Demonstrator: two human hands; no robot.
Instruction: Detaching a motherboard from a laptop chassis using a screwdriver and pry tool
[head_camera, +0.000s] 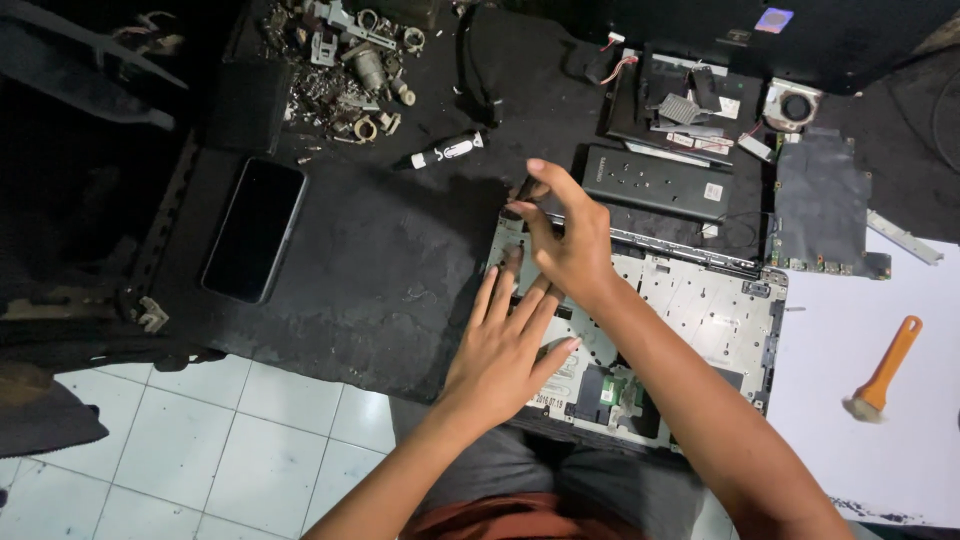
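Note:
An opened silver laptop base (700, 310) lies upside down on a black mat, its inner metal plate showing. My left hand (505, 345) rests flat on the near left part of that plate, fingers spread. My right hand (565, 235) is above the base's far left corner, fingers pinched around a thin dark tool (524, 188) that points down at that corner. What the tool's tip touches is hidden by my fingers.
A black battery (655, 182), a circuit board (820, 205), a fan (792, 105) and loose laptop parts lie behind the base. A dark phone (253, 230) lies at left, a pile of metal scraps (345, 65) beyond it, a black and white pen-shaped tool (445, 151) nearby. An orange-handled brush (885, 370) lies on white paper at right.

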